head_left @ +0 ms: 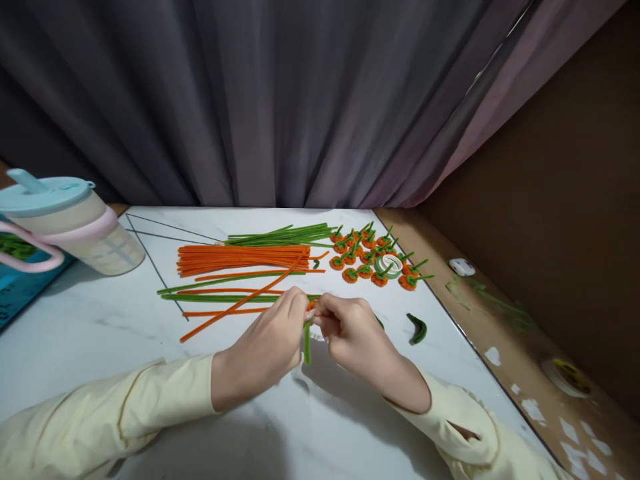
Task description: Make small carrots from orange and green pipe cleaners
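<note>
1. The person is wearing a long-sleeved top in pale cream yellow, and both arms are showing in it from the lower edge of the view.
2. The left sleeve [115,407] is ending in a plain cuff at the wrist, with a faint seam line curving across the loose, softly creasing cloth.
3. The right sleeve [470,433] is showing a cuff with a small slit opening at its side.
4. Both hands, the left [260,353] and the right [365,343], are bare, wearing no gloves, rings or watch.

Fuzzy pipe cleaners [245,257] on glossy marble-look table [75,333].
</note>
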